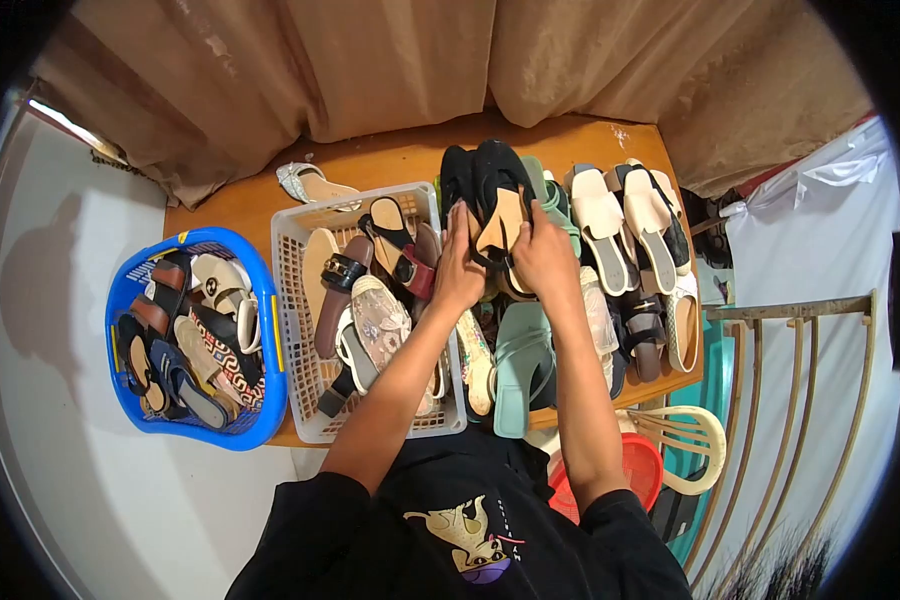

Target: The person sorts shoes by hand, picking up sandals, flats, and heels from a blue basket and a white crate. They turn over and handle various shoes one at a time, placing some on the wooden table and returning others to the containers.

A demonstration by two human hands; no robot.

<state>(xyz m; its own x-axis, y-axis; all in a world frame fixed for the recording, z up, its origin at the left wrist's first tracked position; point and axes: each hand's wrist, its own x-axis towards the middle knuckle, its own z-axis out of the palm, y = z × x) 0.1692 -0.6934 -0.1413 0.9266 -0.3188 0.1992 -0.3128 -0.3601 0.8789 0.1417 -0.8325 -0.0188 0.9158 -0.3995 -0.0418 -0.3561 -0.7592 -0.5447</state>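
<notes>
A pair of black sandals (477, 178) with tan insoles stands among other footwear at the far middle of the table. My left hand (458, 268) presses its closed fingers along the left side of the pair. From the right, my right hand (546, 252) grips the same pair, its thumb by the tan insole; some of its fingers are hidden. Mint green slides (523, 365) lie nearer to me, between my forearms. Beside my left forearm, a floral mesh shoe (380, 322) rests in the white basket (286, 300).
A blue basket (275, 375) of mixed sandals stands at the left. Cream slides (600, 215) and other shoes line the right of the wooden table (390, 150). One silver flat (305, 187) lies behind the white basket. A red basket (642, 465) and a wooden rack (790, 400) are at the lower right.
</notes>
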